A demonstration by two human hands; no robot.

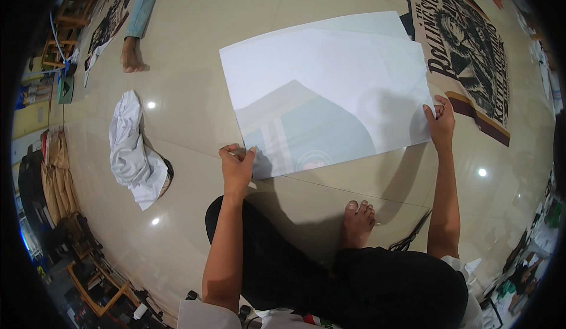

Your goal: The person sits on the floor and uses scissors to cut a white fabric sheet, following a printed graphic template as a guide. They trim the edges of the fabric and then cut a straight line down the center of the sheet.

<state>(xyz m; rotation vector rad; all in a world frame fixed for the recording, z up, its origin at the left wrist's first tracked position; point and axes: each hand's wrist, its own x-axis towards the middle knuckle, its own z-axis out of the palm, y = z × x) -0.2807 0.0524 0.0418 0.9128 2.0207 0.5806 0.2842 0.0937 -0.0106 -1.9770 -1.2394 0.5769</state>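
A large white cloth sheet (330, 58) spreads in front of me over the tiled floor. A pale green and white print with a round emblem shows faintly through its near part. My left hand (237, 167) is closed on its near left corner, thumb and fingers pinching the edge. At the near right corner, my right hand (441, 125) grips the side edge, thumb on top. The near edge runs fairly straight between both hands, and a shadow falls on the floor beneath it. Along the far right, the cloth's layers lie slightly offset.
Black scissors (411, 233) lie on the floor beside my bare foot (357, 223). To the left is a crumpled white cloth (132, 152). A tan printed cloth (466, 52) lies at the far right. Another person's bare foot (131, 56) rests at the far left; wooden chairs (76, 10) stand beyond.
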